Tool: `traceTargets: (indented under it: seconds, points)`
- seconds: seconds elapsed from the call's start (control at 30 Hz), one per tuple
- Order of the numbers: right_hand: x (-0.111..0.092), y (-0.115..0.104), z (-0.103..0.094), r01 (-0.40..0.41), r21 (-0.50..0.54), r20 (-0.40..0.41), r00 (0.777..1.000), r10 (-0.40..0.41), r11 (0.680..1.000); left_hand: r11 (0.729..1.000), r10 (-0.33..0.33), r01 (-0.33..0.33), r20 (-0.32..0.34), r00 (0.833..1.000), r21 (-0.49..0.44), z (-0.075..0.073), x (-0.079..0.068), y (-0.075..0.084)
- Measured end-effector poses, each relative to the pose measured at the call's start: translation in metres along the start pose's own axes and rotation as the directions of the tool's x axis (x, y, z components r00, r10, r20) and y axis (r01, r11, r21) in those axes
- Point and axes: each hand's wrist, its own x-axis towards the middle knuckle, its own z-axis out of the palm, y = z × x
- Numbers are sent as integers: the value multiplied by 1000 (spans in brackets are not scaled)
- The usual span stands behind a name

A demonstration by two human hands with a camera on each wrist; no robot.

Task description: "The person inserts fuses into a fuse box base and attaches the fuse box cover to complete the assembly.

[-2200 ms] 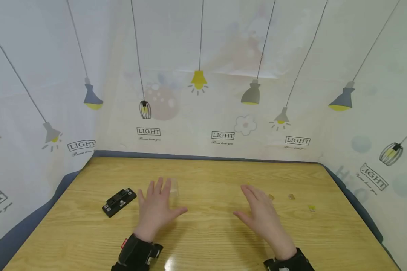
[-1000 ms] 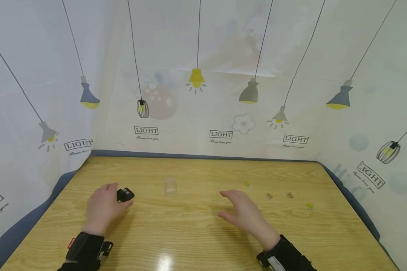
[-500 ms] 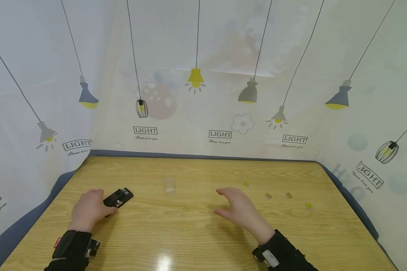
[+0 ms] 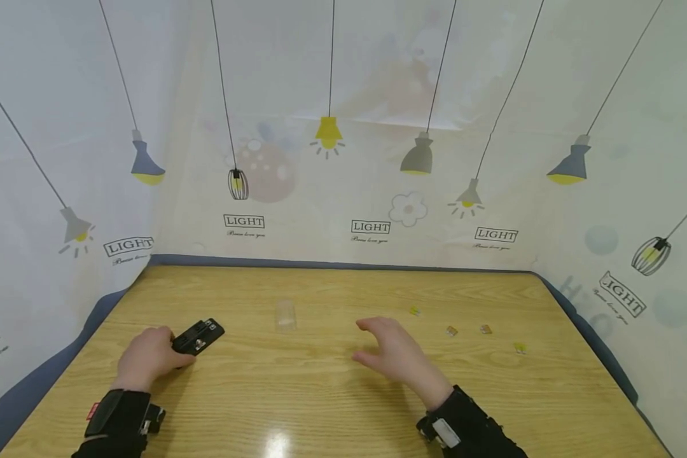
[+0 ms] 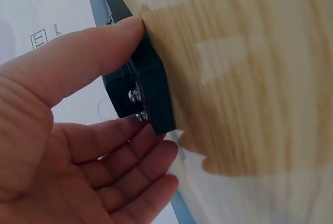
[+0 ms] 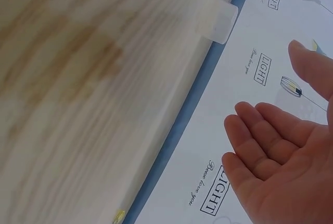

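A black oblong block with a raised middle and small metal springs [image 4: 198,336] lies on the table at the left in the head view. My left hand [image 4: 145,357] grips its near end. In the left wrist view the thumb [image 5: 104,47] lies along one side of the black block [image 5: 156,91], and the fingertips touch its lower end, partly hidden behind it. My right hand [image 4: 401,357] is held above the middle of the table, thumb and fingers spread apart, holding nothing. Its palm [image 6: 291,177] shows in the right wrist view.
A clear plastic box [image 4: 285,315] sits left of centre. On the right lie several tiny chip-like pieces, among them a brown one [image 4: 451,331] and a yellow one [image 4: 520,348]. A printed cloth [image 4: 320,242] stands around the wooden table [image 4: 298,394].
My left hand has moved left from beside the clear box to the black block and slid down to its near end. My right hand has drifted left, still holding nothing.
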Motion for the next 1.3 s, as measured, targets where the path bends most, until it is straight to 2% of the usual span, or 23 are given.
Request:
traceTargets:
  seconds: [0.43, 0.67, 0.9, 1.07, 1.3]
  points:
    - [6, -3, 8, 9, 60, 23, 1000, -11, 998, 1000, 1, -1, -21, 1000, 9, 1, 0, -1]
    - [8, -6, 11, 14, 76, 22, 1000, -16, 997, 999, 41, -41, -44, 998, -4, -1, -3, 4]
    - [12, -10, 13, 41, 61, -6, 999, -40, 997, 991, 119, -123, -76, 990, -46, -7, -8, 25]
    - [14, -16, 14, 49, 75, 6, 999, -49, 996, 981, 169, -177, -97, 981, -79, -10, -14, 43]
    - [16, -20, 16, 49, 90, 2, 999, -50, 995, 963, 232, -247, -127, 964, -109, -7, -18, 62]
